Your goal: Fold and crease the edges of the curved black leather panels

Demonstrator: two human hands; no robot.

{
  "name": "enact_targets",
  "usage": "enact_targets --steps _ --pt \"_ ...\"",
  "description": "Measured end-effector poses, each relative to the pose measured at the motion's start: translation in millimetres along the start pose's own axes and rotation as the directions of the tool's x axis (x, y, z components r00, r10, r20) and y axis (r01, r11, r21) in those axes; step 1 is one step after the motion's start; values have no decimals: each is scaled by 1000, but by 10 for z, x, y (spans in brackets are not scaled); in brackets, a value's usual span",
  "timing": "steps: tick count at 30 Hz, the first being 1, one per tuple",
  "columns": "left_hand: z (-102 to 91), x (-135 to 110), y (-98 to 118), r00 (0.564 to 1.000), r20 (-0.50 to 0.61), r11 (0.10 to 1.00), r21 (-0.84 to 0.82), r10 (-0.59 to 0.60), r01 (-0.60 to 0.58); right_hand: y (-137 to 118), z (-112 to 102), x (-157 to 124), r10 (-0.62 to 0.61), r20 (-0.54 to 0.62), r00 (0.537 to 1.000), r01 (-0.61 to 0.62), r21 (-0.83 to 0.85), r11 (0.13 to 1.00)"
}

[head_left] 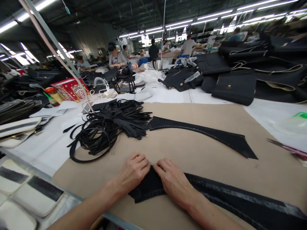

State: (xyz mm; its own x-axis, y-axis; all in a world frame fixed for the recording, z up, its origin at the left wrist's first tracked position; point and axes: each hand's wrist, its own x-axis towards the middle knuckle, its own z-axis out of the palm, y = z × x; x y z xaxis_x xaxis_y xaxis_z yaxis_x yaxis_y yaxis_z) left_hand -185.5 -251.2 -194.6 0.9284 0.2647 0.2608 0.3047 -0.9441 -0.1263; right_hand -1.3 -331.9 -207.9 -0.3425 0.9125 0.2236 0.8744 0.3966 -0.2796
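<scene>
A long black leather-like piece (152,183) lies on the brown board (115,175) in front of me and runs off toward the lower right. My left hand (135,171) has its fingers curled closed on the top edge, near the left end. Close beside it, my right hand (173,180) grips the same edge, its fingertips pressed down. Both thumbs are mostly hidden. Pale streaks, which look like glue, mark the long edge to the right. Farther back, a curved black strip (196,127) with a stitched edge lies flat, touched by neither hand.
A heap of black straps (103,127) sits back left on the board. Scissors (285,147) lie at the right. Black bag parts (235,84) are piled behind. White panels (35,195) fill the lower left, beside a slanting pole (59,49). Several people work in the background.
</scene>
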Motion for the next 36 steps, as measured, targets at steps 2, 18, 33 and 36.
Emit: enact_targets --steps 2,18,33,36 --pt "19 -22 8 1000 -19 1000 16 15 -15 -12 2 -9 -13 5 1000 13 -29 999" --pt "-50 -245 4 957 -116 936 -266 -267 229 -9 -74 -44 -77 24 997 79 -124 989" --pt "-43 -121 183 960 -169 969 -146 -224 200 7 -70 -48 -110 -24 994 105 -162 981" --pt "64 48 366 916 -172 910 -279 -362 307 19 -53 -56 -114 -42 993 107 -155 982"
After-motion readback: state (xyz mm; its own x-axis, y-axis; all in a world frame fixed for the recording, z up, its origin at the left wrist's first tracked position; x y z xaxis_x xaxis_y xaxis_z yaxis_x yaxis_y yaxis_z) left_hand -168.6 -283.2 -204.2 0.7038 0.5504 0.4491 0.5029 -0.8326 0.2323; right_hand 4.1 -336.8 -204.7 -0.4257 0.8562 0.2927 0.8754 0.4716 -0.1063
